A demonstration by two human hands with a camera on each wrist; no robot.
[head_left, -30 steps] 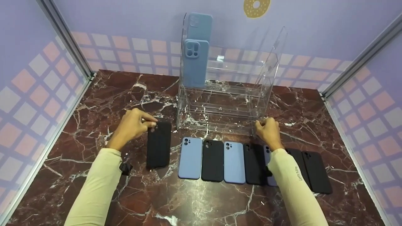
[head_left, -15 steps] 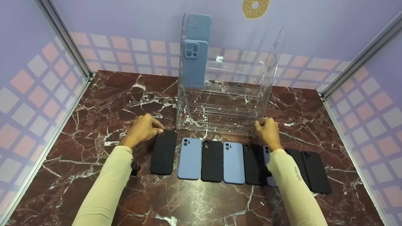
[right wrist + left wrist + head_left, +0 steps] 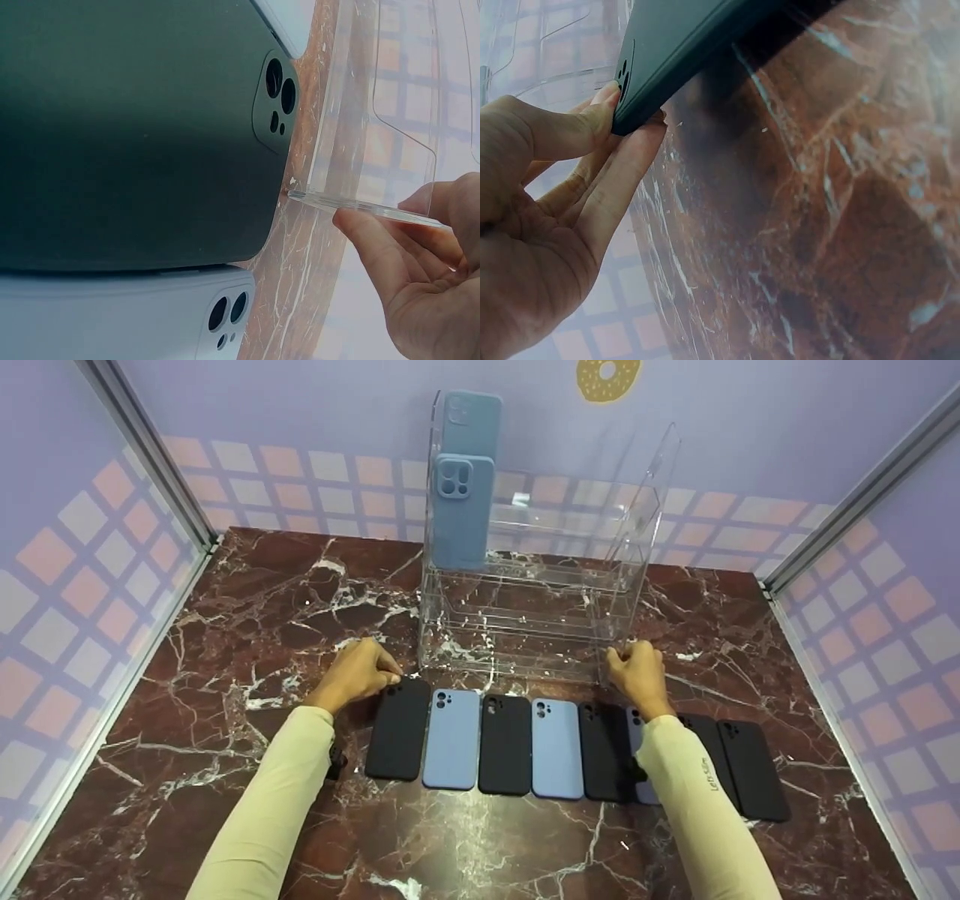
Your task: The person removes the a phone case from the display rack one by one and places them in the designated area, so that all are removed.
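My left hand [image 3: 358, 675] pinches the camera end of a black phone case [image 3: 399, 731] at the left end of a row of cases. In the left wrist view, thumb and fingers grip that case [image 3: 682, 52] by its corner, over the marble surface. My right hand [image 3: 637, 671] holds the front right corner of a clear acrylic display stand [image 3: 525, 622]. The right wrist view shows the thumb and fingers on either side of the stand's clear side panel [image 3: 360, 206]. Two light blue cases stand in the stand's left side, one [image 3: 463, 514] in front of another [image 3: 480, 420].
Rightward of the held case lie a blue case [image 3: 452, 742], a black case [image 3: 505, 746], another blue case [image 3: 557, 750] and several more, partly under my right sleeve [image 3: 697, 787]. Walls enclose the marble table [image 3: 465, 847] at the back and sides.
My left hand has moved right and toward me, bringing the black case down beside the leftmost blue case. The right hand has stayed on the stand's corner.
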